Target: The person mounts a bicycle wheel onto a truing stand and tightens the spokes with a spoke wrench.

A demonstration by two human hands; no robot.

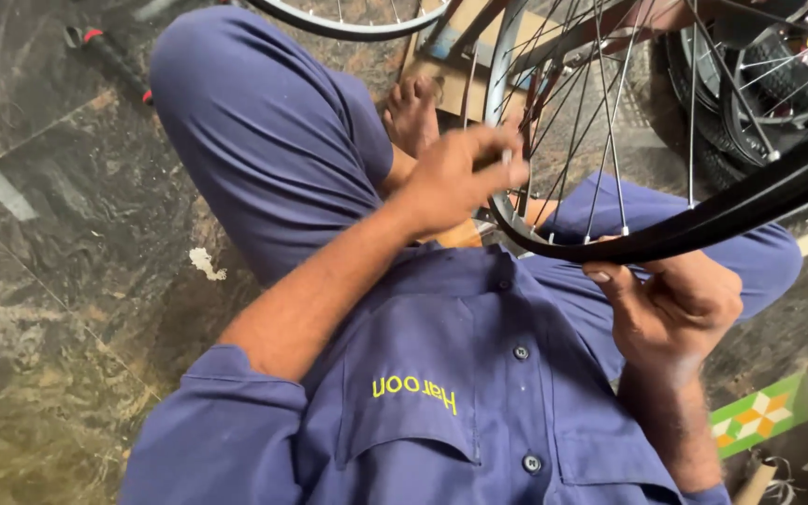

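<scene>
A person in a blue uniform sat cross-legged on a dark marble floor [67,281]. A spoked wheel [554,238] rested over the lap. The left hand [465,173] pinched a spoke [513,150] between closed fingertips. The right hand [675,304] curled its fingers around the rim's near edge. More wheels [759,84] stood behind.

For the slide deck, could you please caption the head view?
Seated person's left hand pinches at a spoked bicycle wheel while the right hand grips its black rim.
</scene>
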